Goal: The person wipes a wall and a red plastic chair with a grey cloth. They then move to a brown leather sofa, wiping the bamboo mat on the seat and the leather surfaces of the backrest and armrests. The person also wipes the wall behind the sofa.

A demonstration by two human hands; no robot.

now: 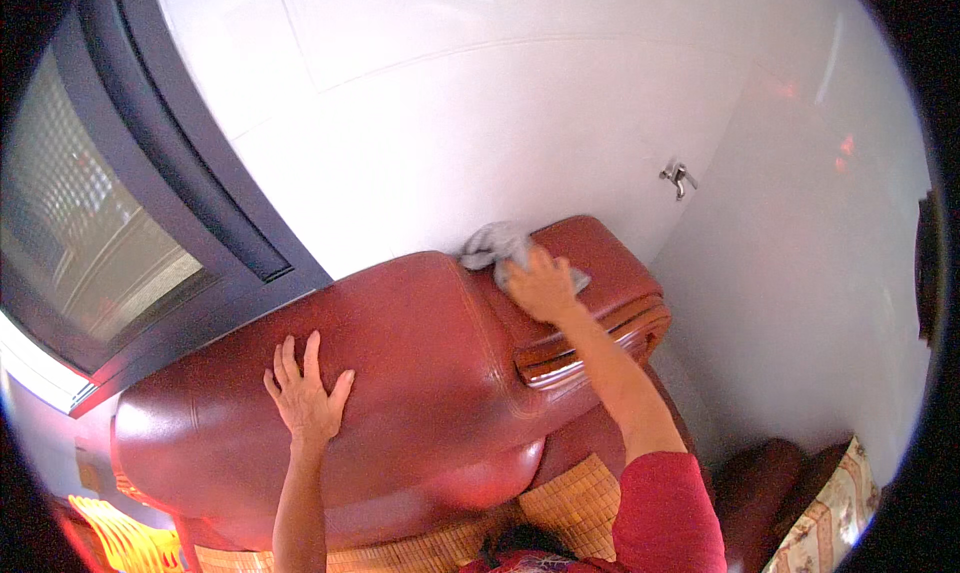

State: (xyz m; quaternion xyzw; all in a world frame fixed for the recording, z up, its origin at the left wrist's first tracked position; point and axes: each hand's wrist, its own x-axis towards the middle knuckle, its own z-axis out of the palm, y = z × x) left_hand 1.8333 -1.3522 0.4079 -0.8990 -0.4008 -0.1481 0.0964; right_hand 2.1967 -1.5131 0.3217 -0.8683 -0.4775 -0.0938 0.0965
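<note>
A reddish-brown leather sofa (400, 333) stands along a white wall, its padded backrest top facing me. My left hand (308, 393) lies on the backrest with its fingers spread, holding nothing. Farther right, my right hand (543, 288) presses a grey cloth (497, 248) onto the leather-topped end section (600, 258) of the sofa. Part of the cloth hangs out beyond the fingers toward the wall; the rest is under the hand. A glossy wooden trim (560, 365) runs along the front of that end section, below my right forearm.
A metal tap (678, 178) juts from the white wall (480, 123) near the corner. At the left is a dark-framed window or door (190, 153). A woven bamboo mat (575, 503) covers the seat. A yellow plastic chair (125, 533) and a patterned fabric (830, 503) sit at the lower edges.
</note>
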